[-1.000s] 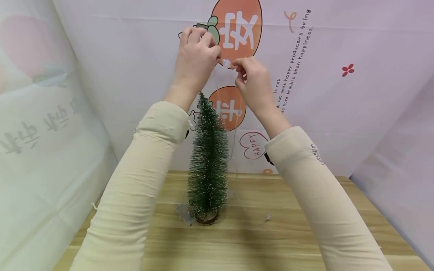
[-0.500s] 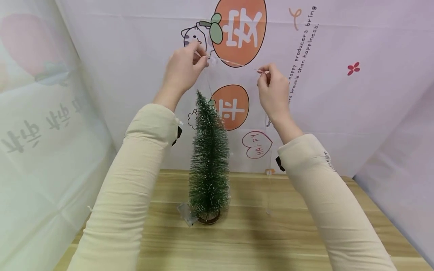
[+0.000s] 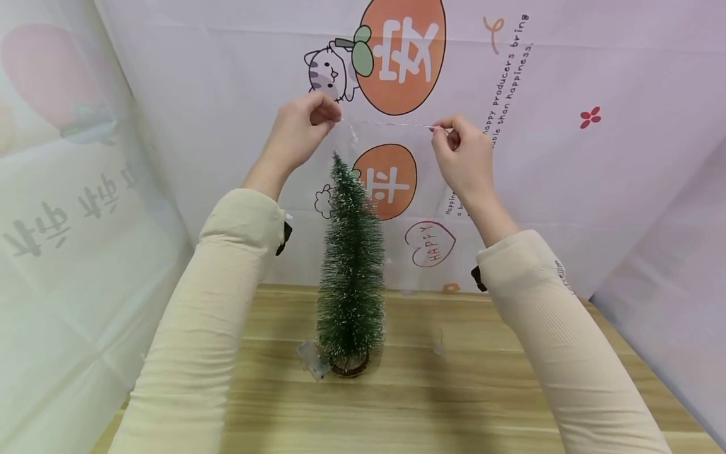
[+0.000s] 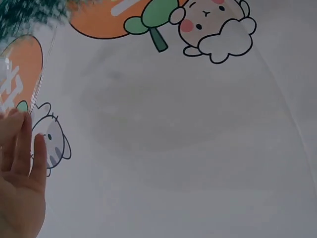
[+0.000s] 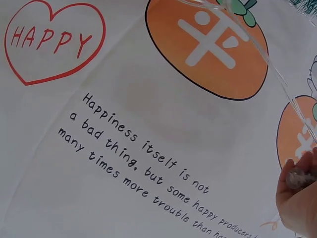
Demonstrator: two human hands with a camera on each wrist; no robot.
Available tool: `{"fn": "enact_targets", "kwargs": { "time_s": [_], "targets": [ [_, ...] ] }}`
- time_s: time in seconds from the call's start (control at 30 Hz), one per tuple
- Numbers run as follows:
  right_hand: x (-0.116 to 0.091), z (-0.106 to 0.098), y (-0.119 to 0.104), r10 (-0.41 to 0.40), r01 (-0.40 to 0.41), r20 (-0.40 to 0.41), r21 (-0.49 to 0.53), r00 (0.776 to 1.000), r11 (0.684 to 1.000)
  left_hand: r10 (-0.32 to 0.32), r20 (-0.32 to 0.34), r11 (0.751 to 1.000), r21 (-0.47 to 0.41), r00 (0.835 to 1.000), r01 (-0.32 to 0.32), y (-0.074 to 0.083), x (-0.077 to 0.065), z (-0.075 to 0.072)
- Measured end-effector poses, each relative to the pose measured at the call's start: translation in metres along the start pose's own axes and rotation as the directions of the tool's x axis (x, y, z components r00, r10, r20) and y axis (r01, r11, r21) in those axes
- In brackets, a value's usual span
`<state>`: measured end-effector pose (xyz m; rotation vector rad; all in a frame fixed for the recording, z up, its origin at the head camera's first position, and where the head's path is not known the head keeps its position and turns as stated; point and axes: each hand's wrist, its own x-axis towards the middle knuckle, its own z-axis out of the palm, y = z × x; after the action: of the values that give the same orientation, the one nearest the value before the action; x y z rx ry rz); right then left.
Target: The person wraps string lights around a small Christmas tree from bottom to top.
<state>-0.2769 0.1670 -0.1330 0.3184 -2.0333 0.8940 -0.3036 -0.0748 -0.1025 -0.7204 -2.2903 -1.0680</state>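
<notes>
A thin clear string of lights (image 3: 391, 123) stretches nearly level between both hands, above and behind the tip of a small green Christmas tree (image 3: 351, 271). My left hand (image 3: 292, 135) pinches one end of this stretch, left of the tree's tip. On the right, my right hand (image 3: 467, 154) pinches the other end between thumb and fingers. A clear round bulb (image 5: 299, 178) lies within the right fingers in the right wrist view. In the left wrist view the wire (image 4: 42, 74) runs up from the left fingertips past the tree's needles (image 4: 25, 17).
The tree stands on a wood-grain table (image 3: 351, 416) on a brown round base (image 3: 348, 367). Beside the base lies a flat clear case (image 3: 313, 359). A printed white cloth (image 3: 544, 176) hangs close behind, with more cloth at both sides.
My hands have moved apart from near the tree's top, drawing the string out between them. The left hand went left and down, the right hand right and slightly down.
</notes>
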Motion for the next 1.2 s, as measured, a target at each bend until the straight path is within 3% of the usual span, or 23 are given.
{"fn": "enact_targets", "kwargs": {
  "time_s": [0.1, 0.2, 0.53, 0.73, 0.83, 0.93, 1.0, 1.1, 1.2],
  "targets": [
    [-0.002, 0.001, -0.003, -0.061, 0.061, -0.018, 0.024, 0.998, 0.998, 0.047, -0.079, 0.999, 0.025, 0.996, -0.045, -0.005, -0.004, 0.001],
    [-0.004, 0.003, -0.008, -0.121, 0.123, -0.027, 0.049, 0.992, 0.991, 0.058, -0.115, 0.998, 0.04, 0.992, -0.053, -0.008, -0.007, 0.001],
    [-0.008, 0.008, -0.027, -0.193, 0.194, -0.02, 0.129, 0.981, 0.972, 0.037, -0.148, 0.998, 0.057, 0.988, -0.028, -0.016, -0.018, -0.001],
    [-0.013, 0.01, -0.041, -0.235, 0.237, -0.028, 0.15, 0.972, 0.96, -0.052, -0.144, 0.994, -0.1, 0.988, 0.037, -0.021, -0.024, -0.004],
    [-0.016, 0.013, -0.047, -0.257, 0.259, -0.031, 0.124, 0.966, 0.958, -0.111, -0.119, 0.977, -0.193, 0.987, 0.087, -0.023, -0.027, -0.005],
    [-0.02, 0.016, -0.053, -0.273, 0.274, -0.027, 0.104, 0.962, 0.956, -0.169, -0.091, 0.946, -0.296, 0.981, 0.135, -0.023, -0.029, -0.005],
    [-0.022, 0.017, -0.056, -0.287, 0.288, -0.026, 0.089, 0.957, 0.953, -0.179, -0.091, 0.933, -0.331, 0.98, 0.14, -0.023, -0.03, -0.005],
    [-0.027, 0.018, -0.059, -0.342, 0.342, -0.019, 0.045, 0.94, 0.938, -0.156, -0.121, 0.946, -0.304, 0.98, 0.113, -0.024, -0.033, -0.005],
    [-0.034, 0.019, -0.057, -0.421, 0.421, -0.014, -0.014, 0.907, 0.907, -0.061, -0.197, 0.984, -0.178, 0.978, 0.026, -0.029, -0.039, -0.003]
  ]
}}
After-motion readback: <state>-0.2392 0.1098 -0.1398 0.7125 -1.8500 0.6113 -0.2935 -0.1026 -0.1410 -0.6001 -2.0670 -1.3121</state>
